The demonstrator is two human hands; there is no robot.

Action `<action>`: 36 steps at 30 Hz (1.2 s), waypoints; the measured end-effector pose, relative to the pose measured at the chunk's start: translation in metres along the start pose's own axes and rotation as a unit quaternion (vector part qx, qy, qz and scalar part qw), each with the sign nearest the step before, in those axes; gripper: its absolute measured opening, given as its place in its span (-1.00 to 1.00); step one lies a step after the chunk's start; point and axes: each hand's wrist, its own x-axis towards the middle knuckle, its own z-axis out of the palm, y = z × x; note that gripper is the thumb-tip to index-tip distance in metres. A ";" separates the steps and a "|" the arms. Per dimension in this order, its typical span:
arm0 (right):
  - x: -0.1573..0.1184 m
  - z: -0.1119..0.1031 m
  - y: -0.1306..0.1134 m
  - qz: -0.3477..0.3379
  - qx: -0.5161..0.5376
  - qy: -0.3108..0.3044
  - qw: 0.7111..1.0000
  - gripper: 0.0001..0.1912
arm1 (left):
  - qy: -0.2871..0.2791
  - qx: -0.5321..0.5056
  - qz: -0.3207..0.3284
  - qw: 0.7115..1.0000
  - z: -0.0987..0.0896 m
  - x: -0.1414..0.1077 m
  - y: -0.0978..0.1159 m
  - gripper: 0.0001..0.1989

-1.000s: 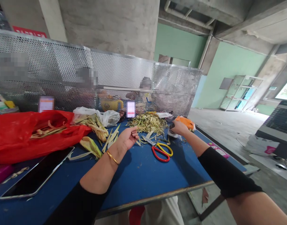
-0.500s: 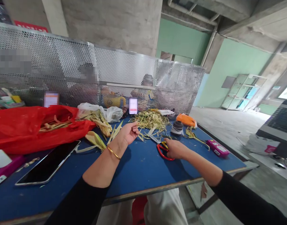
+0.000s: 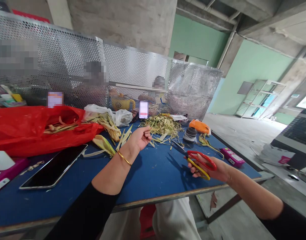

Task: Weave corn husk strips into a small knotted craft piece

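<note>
In my right hand, turned palm up over the blue table, lies a pair of scissors with red and yellow handles. Its dark blades point away to the left. My left hand, with a gold bangle on the wrist, is closed in a pinch beside the heap of shredded dry husk. What the pinch holds, if anything, is too small to make out. Left of that wrist lie a corn husk piece and pale husk strips. A dark spool of thread stands beyond the scissors.
A red plastic bag and a tablet-like phone occupy the left side of the table. At right are an orange bag and a purple pack. A perforated metal screen closes off the back, people behind it.
My right hand has lifted the scissors off the table and turned palm up, moving right and nearer to me. My left hand stays pinched in nearly the same place.
</note>
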 end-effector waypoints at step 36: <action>0.082 0.050 -0.033 -0.270 -0.323 -0.033 0.906 -0.49 | -0.211 0.249 -0.082 0.942 0.014 -0.023 -0.018 -0.82</action>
